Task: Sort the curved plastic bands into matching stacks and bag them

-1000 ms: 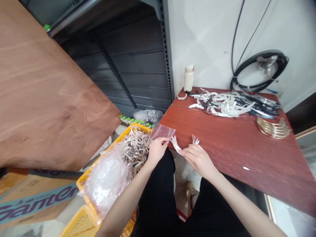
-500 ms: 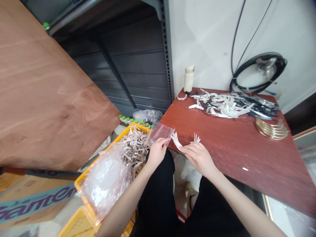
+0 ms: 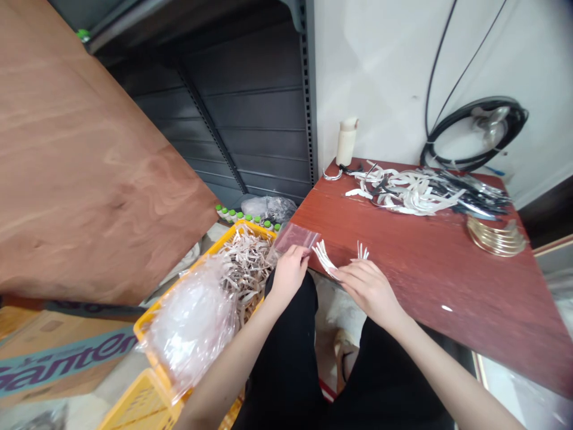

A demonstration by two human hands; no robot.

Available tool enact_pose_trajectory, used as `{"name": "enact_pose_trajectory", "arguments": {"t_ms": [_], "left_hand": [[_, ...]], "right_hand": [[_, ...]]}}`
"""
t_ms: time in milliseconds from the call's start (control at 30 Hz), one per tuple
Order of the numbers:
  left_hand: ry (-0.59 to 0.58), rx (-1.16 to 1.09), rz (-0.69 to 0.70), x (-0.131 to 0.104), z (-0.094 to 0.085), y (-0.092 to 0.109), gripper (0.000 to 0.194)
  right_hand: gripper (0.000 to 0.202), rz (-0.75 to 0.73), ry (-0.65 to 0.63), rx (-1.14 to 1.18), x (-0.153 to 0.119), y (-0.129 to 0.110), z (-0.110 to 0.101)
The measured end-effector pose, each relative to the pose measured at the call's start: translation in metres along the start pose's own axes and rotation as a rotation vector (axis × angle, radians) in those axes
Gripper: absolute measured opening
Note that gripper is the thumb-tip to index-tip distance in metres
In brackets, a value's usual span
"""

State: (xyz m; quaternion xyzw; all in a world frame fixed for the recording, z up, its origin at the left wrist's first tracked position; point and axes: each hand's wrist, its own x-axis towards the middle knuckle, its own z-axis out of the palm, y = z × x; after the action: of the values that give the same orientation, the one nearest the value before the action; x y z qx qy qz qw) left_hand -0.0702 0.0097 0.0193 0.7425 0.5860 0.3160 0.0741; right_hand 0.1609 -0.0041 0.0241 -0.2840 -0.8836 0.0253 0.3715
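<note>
While the left hand pinches the edge of a small clear bag between its fingers, the right hand grasps a bundle of thin white strips. The bag lies at twelve o'clock from the left hand, over the near corner of the desk. The bundle fans out at ten o'clock from the right hand, its tips near the bag's mouth. Other white tips stand out at twelve o'clock from the same hand; whether they belong to the same strips, I cannot tell, because the fingers hide the middle.

From the right hand, a pile of white and black curved pieces rests at one o'clock, and golden hoops lie at two o'clock. At twelve o'clock, at the far corner, stands a pale cup. One white scrap lies slightly past three o'clock.

From the left hand, a yellow basket is at nine o'clock; it contains many pale strips, and, toward eight o'clock, a shiny clear plastic bundle. Green-capped bottles stand in a row beyond the basket, near eleven o'clock.
</note>
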Motion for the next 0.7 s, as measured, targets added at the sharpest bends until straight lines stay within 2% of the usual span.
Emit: {"name": "enact_pose_trajectory", "arguments": {"t_ms": [133,267,433,600,700], "left_hand": [[0.013,-0.018,0.051,-0.004,-0.002,-0.003,0.027],[0.077,-0.053,0.086,-0.011,-0.003,-0.005,0.027],[0.181,-0.086,0.089,-0.017,-0.001,-0.002,0.029],[0.174,-0.121,0.121,-0.017,0.001,0.003,0.028],[0.176,-0.133,0.137,-0.017,0.001,0.004,0.024]], "right_hand": [[0.025,-0.048,-0.071,0.031,0.005,-0.001,-0.001],[0.025,-0.05,-0.141,0.043,0.003,0.001,-0.004],[0.027,-0.041,-0.131,0.089,-0.003,-0.007,-0.011],[0.027,-0.063,-0.096,0.09,-0.002,-0.018,-0.016],[0.028,-0.027,-0.134,0.091,-0.001,-0.016,-0.017]]}}
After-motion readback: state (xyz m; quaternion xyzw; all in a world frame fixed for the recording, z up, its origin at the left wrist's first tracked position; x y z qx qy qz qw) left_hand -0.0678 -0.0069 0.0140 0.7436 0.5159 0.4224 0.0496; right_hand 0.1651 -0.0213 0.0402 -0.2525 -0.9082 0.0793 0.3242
